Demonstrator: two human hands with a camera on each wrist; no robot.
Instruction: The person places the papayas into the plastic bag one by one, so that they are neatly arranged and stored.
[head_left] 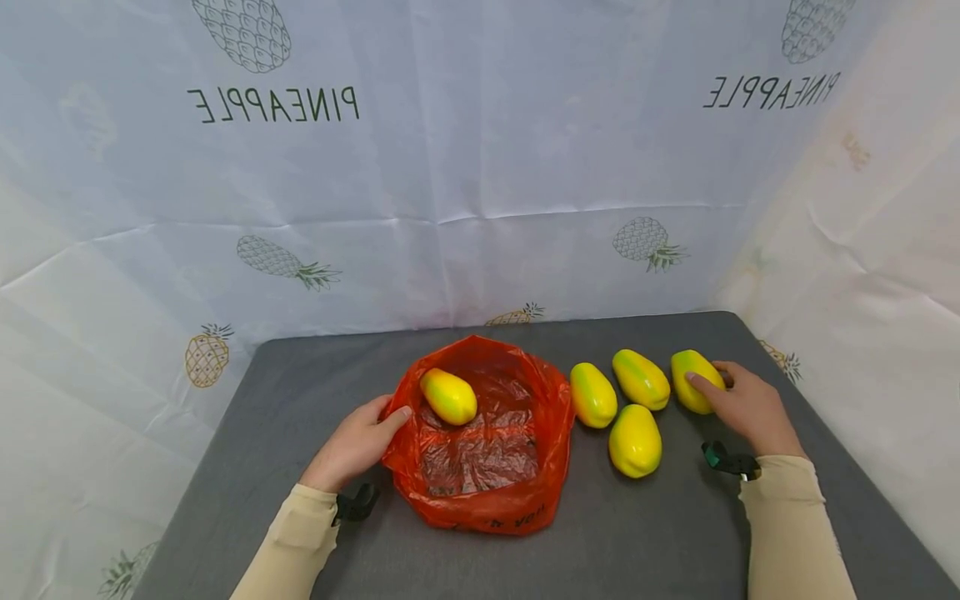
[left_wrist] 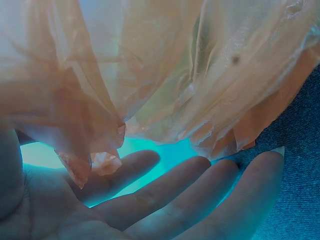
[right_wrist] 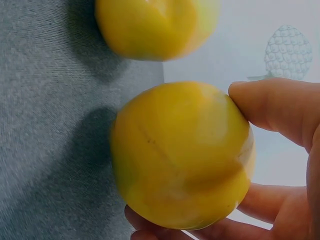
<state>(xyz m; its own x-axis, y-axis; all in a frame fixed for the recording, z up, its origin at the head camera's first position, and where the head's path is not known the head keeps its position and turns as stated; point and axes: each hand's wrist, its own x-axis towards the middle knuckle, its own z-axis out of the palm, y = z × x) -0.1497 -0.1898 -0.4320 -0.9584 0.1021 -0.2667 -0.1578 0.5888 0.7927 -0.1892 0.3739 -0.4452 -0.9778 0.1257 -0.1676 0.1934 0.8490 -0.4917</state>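
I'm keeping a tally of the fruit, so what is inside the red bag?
One yellow fruit lies inside the red bag, toward its left side, with bare plastic showing beside it. What lies directly under the fruit or within the bag's folds is covered.

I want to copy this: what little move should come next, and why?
Probably bring the rightmost fruit toward the red bag: the right hand grips it, the left hand holds the bag's rim, and another fruit lies inside.
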